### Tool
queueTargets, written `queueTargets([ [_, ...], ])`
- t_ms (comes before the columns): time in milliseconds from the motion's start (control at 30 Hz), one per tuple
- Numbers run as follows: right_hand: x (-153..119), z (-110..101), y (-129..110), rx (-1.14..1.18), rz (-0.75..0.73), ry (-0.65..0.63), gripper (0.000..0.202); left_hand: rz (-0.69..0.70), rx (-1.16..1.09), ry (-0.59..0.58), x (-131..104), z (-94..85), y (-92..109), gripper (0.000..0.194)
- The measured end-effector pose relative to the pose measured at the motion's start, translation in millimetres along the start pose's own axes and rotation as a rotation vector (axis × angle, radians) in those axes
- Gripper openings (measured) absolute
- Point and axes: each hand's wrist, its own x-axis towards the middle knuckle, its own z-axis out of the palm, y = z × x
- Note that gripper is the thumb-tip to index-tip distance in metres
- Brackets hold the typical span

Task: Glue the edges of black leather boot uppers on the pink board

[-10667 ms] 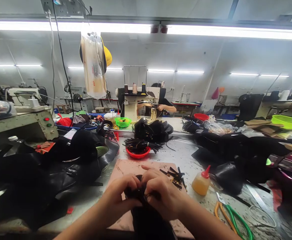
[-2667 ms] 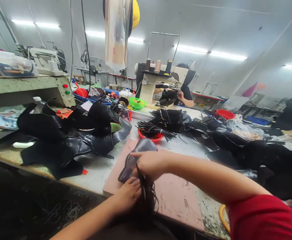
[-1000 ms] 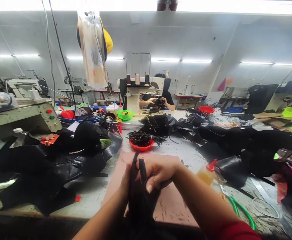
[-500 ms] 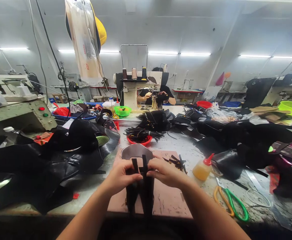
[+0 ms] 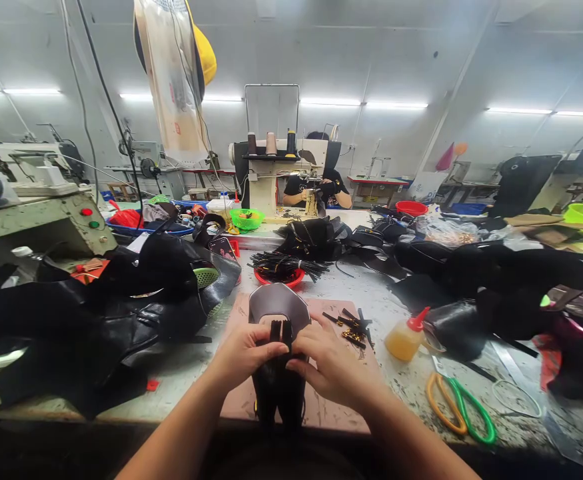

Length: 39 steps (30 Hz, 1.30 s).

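A black leather piece [image 5: 277, 390] with a brown curved top part [image 5: 280, 300] lies on a pinkish board [image 5: 338, 407] in front of me. My left hand [image 5: 245, 352] pinches the left of two short black strap ends standing up at its middle. On the right strap end, my right hand [image 5: 327, 357] closes thumb and fingers. The two ends stand side by side with a narrow gap. Short black strips with gold bits [image 5: 356, 327] lie on the board to the right.
A glue bottle with a red cap [image 5: 404, 340] and scissors [image 5: 464, 403] lie on the right. Black leather piles flank both sides. A red bowl of strips [image 5: 291, 277] stands ahead. Beyond is a sewing machine [image 5: 262, 187], with a person [image 5: 344, 193] working behind it.
The strap ends have come level and nearer each other, and they look shorter above my fingers. The brown top part shows more fully. The view has shifted slightly.
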Motion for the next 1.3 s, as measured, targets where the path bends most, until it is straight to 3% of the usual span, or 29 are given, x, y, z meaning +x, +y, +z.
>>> queueTargets([
  [300,2,-1,-4,-0.010,-0.009,-0.032,0.007,0.050,-0.010,0.007,0,0.1,0,0.021],
  [633,3,-1,-8,0.004,0.009,-0.042,0.005,0.002,-0.057,0.040,2,1.8,-2,0.026],
  [767,8,-11,10,0.072,0.000,-0.018,0.008,0.005,-0.053,0.047,4,3.1,-2,0.024],
  [867,14,-23,52,0.003,0.326,0.047,0.020,0.005,-0.028,0.057,5,4.0,-3,0.025],
  [933,16,-26,86,-0.112,0.632,0.018,0.021,-0.007,-0.023,0.056,6,5.0,-3,0.026],
  [1000,17,-20,115,-0.167,0.785,-0.056,0.014,-0.034,-0.053,0.042,7,6.6,-2,0.026],
  [1133,13,5,142,-0.213,0.903,-0.165,0.012,-0.065,-0.110,0.048,9,9.5,0,0.027],
  [1300,5,16,141,-0.160,0.892,-0.069,0.005,-0.013,-0.098,0.048,9,10.6,0,0.025],
])
